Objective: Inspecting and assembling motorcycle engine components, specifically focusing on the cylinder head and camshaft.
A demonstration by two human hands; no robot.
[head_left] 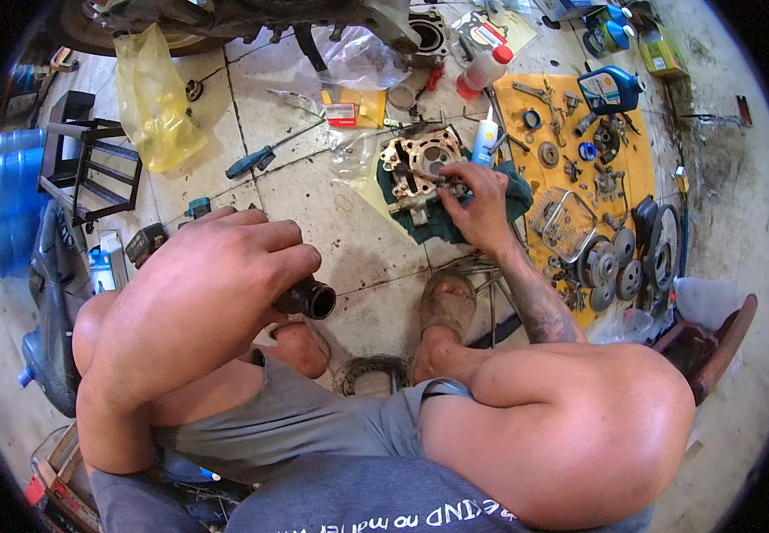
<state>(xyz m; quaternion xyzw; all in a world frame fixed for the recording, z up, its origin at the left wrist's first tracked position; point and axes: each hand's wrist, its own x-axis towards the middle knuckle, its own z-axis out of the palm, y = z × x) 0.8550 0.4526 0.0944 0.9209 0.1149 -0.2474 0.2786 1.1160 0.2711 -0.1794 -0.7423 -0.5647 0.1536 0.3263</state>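
Observation:
My left hand [256, 249] is raised over my left knee, its fingers curled round a dark tube-like piece [318, 302] whose open round end faces me; the rest of it is hidden by the hand. Farther forward, my right hand [482, 200] reaches down to a metal engine cylinder head [424, 160]. Thumb and fingertips come together at its right side, and what they pinch is too small to make out. The head rests on a dark green cloth [518, 195]. Just behind my right hand stands a white tube with a pointed nozzle [485, 142].
Right of the cloth, yellow cardboard [615, 178] carries gears, bolts and a wire basket [562, 222]. A red-capped bottle [484, 73] and a blue oil bottle [611, 91] stand nearby. A screwdriver [251, 163], yellow bag [154, 107] and black metal frame [100, 169] lie left.

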